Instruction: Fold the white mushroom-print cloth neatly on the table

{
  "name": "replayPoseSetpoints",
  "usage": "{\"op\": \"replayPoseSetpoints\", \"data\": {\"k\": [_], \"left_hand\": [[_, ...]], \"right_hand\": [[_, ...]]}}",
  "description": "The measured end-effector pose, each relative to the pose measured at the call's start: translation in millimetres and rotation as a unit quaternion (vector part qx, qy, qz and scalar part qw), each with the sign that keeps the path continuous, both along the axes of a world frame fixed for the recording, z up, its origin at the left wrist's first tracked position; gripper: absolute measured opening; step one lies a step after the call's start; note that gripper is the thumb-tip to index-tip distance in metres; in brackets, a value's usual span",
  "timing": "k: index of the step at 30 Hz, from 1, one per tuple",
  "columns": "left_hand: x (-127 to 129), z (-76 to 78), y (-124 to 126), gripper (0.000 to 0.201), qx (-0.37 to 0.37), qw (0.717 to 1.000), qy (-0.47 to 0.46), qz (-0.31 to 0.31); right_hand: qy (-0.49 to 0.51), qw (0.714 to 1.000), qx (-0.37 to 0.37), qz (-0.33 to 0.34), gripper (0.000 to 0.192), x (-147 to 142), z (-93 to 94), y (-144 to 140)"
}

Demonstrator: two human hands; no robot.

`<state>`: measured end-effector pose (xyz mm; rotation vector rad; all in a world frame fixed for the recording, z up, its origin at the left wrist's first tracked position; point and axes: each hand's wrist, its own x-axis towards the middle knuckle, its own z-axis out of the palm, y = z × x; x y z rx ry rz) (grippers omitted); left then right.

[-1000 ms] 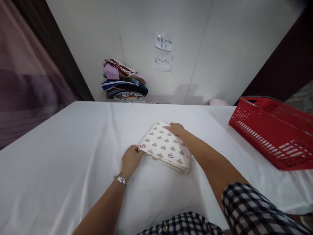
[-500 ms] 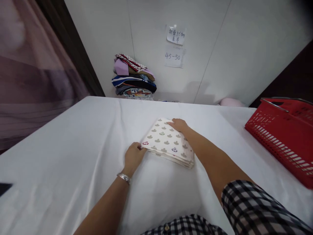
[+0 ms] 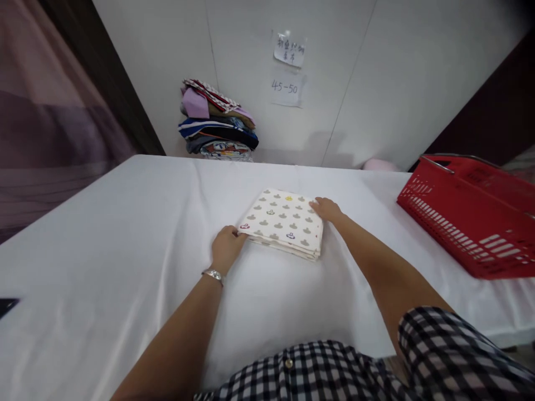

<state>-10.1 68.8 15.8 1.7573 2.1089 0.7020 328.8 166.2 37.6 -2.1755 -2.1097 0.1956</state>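
Observation:
A folded white cloth with grey, mushroom-like prints and a few coloured ones lies in several layers on the white-covered table. My left hand, a silver bracelet at its wrist, pinches the cloth's near left corner between thumb and fingers. At the far right corner, my right hand grips the edge, its thumb on top. The undersides of the fingers on both hands are hidden.
Beyond the table's far edge, a stack of folded fabrics stands against the wall. On the right is a red plastic basket with metal handles. Paper notes hang on the wall, and a pinkish curtain hangs at the left.
My right hand has moved right, from the cloth's top to its far right corner, and the top layer now lies spread further that way. My left hand keeps its corner. The view has shifted slightly.

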Motion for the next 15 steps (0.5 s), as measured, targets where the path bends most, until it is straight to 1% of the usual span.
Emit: {"op": "replayPoseSetpoints", "data": {"k": [3,5,7,9,11,13,15], "left_hand": [[0,-0.1,1,0.025,0.005,1.0,0.006,-0.001],[0,0.1,2,0.025,0.006,1.0,0.01,-0.001],[1,0.7,2,0.026,0.002,1.0,0.011,0.002],[2,1.7,1,0.026,0.002,1.0,0.007,0.004],[4,2.2,-1,0.026,0.016,1.0,-0.002,0.009],[5,1.5,-4,0.029,0.042,0.999,-0.015,0.018],[5,-0.1,-7,0.033,0.083,0.996,-0.014,0.021]], "right_hand": [[0.03,0.996,0.088,0.013,0.041,5,-4.0,-41],[0.094,0.982,0.158,0.036,0.037,2,-10.4,-73],[0.169,0.965,0.196,0.047,0.035,-5,-19.7,-105],[0.226,0.949,0.214,0.047,0.032,-12,-30.4,-133],[0.266,0.935,0.229,0.047,0.031,-18,-40.3,-154],[0.291,0.926,0.235,0.053,0.032,-22,-47.0,-165],[0.303,0.922,0.231,0.066,0.033,-23,-49.6,-170]]}}
